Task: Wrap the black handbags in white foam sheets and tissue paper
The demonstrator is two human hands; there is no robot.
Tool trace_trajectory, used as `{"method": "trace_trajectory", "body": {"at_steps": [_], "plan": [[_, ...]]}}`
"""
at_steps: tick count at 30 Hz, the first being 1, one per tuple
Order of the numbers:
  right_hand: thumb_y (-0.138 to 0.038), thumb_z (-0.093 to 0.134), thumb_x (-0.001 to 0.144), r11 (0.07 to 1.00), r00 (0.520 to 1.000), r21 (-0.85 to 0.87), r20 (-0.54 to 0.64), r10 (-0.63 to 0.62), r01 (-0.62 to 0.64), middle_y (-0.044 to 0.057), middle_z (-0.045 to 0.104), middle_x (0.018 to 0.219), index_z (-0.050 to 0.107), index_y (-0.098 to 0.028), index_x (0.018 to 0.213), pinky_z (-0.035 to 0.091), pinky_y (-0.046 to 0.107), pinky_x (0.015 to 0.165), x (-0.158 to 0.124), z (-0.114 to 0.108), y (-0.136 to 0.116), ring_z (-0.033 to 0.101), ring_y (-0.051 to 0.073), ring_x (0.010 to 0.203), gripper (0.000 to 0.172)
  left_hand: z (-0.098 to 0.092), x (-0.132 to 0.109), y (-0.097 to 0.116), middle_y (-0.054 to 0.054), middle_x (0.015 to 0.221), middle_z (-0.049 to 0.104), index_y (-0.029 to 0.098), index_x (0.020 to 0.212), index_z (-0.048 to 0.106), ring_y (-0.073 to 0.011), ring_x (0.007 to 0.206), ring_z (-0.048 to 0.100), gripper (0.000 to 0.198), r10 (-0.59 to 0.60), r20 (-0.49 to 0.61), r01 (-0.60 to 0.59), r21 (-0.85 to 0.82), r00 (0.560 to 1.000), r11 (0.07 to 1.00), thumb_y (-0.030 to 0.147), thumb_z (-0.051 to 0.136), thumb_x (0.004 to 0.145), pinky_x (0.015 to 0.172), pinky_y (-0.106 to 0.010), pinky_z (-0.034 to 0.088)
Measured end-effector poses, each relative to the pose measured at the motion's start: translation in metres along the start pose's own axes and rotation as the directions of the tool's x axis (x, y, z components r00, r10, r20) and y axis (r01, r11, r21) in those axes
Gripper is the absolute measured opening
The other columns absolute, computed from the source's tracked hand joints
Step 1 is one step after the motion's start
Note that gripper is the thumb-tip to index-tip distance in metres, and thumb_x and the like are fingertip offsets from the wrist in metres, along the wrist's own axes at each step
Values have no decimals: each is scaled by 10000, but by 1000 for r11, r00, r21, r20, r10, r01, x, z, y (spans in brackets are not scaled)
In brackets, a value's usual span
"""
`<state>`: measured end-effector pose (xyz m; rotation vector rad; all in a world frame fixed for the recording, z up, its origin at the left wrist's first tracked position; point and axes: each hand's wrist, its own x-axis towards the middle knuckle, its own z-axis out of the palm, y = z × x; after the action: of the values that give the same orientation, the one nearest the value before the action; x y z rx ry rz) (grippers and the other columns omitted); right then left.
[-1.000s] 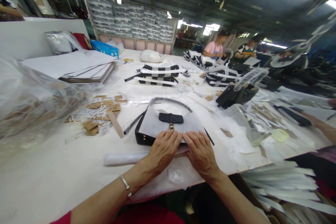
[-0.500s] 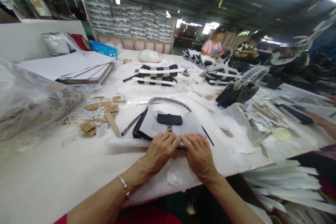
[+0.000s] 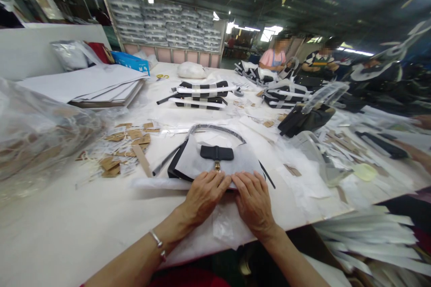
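A black handbag (image 3: pixel 222 154) lies in front of me, its front covered by a thin white sheet (image 3: pixel 188 160). Its dark flap tab and gold clasp (image 3: pixel 217 166) show through the sheet, and the wrapped handle (image 3: pixel 215 126) arches away at the back. My left hand (image 3: pixel 205 195) grips the near edge of the bag and sheet just below the clasp, fingers bent over the top. Beside it, my right hand (image 3: pixel 252 199) grips the same edge, fingertips close to the left ones. Both thumbs are largely hidden. A rolled white wrap (image 3: pixel 158 183) sticks out under the bag's left side.
Brown cardboard tags (image 3: pixel 111 166) lie at left near a big clear plastic bag (image 3: pixel 40 134). More wrapped handbags (image 3: pixel 202 94) lie farther back. A black bag (image 3: pixel 306 119) stands at right. A co-worker's arm (image 3: pixel 415 154) reaches in at the right edge. White strips (image 3: pixel 367 237) fill the lower right.
The view has shifted slightly. Both hands stay on the near edge of the handbag, almost unmoved. At the right, the co-worker's hands and the dark item there have shifted a little.
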<state>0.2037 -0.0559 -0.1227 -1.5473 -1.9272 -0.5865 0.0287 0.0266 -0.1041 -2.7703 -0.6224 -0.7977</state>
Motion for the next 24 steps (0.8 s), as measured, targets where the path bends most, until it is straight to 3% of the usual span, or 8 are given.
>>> {"method": "trace_trajectory", "body": {"at_steps": [24], "plan": [[-131,490,895,1000,1000,-10,8,15,-15,83,688,1172,575,-184,1271,286,479,1135,-1,2,0,573,232,1139,388,5,0,1,-65,1085,662,172,1193,546,-202,931,600,238,-37,-61,37,-9,997,999,131,448,980,788,-351,442]]}}
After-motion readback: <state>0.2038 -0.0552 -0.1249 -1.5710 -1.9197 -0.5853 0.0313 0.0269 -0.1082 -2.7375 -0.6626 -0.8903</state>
